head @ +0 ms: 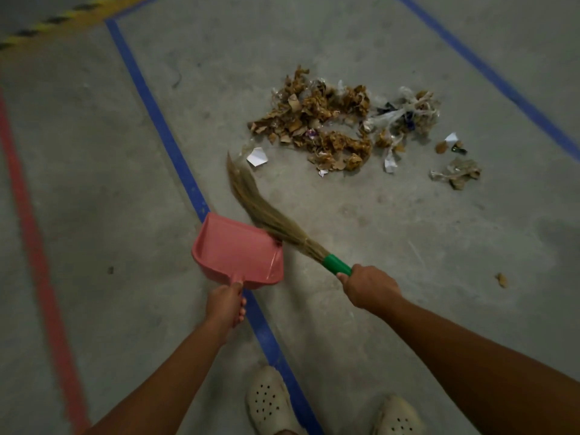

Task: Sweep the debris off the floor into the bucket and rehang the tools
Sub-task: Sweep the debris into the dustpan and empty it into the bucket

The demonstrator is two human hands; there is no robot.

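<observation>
Landmark = blue line (157, 117) taped on the concrete floor (408, 230), running from far left down to between the feet

Left hand (224, 304): grip curled tight round the handle of the pink dustpan (235, 249), thumb on top. Pan sits directly over the blue line, mouth pointing away from the person. Can't tell if it touches the floor

Right hand (368, 288): grip wrapped round the broom (270, 219) just behind its green collar (337, 265), right of the blue line. Handle itself is hidden in the fist. Bristles slant back toward the line and cross the pan's right corner. The tips are motion-blurred and end just beside a white paper scrap (256, 157)

Debris pile (317, 120): dry brown leaves on the floor, right of the blue line, beyond the broom tips, apart from the pan. Touching it on the side away from the line: a tangle of clear plastic scraps (405, 114) with dark bits. Further out: small clump (458, 174) of leaf and plastic, separate from the pile. Lone leaf (501, 280) well right of the line, about level with the right hand

Left of the blue line: red line (31, 230), roughly parallel, well apart. Hazard stripe (47, 23), yellow-black, past the line's far end

Pale perforated clogs: left clog (270, 400) against the blue line, right clog (398, 416) right of it
</observation>
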